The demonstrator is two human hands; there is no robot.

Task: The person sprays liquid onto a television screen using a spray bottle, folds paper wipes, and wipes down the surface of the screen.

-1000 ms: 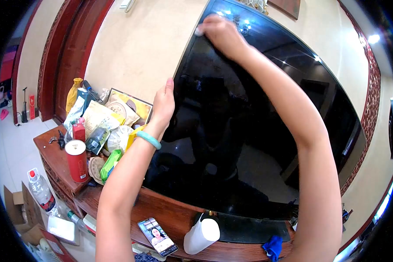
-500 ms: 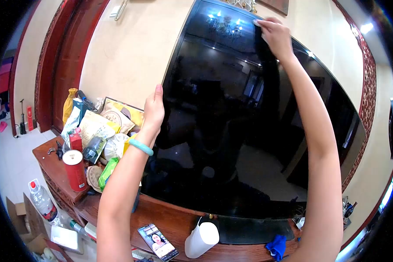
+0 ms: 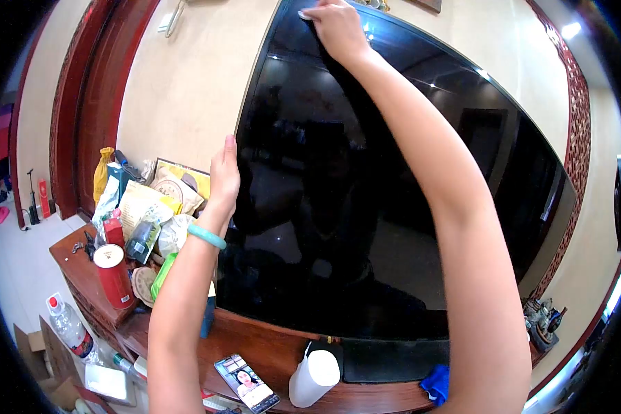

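Note:
A large black television with a glossy screen fills the middle of the head view and mirrors the room. My left hand, with a pale green bangle on the wrist, grips the television's left edge. Its thumb points up along the frame, and its other fingers are mostly hidden behind. My right hand is at the screen's top left corner, fingers pinched on a small white wipe against the glass. Only a sliver of the wipe shows.
On the wooden cabinet are a phone, a white paper roll and a blue cloth. Snack bags and a red canister crowd its left end. A large plastic bottle stands on the floor.
My right hand has swept left along the screen's top, from the upper middle to the corner. My left hand stays on the television's edge. The view has shifted slightly.

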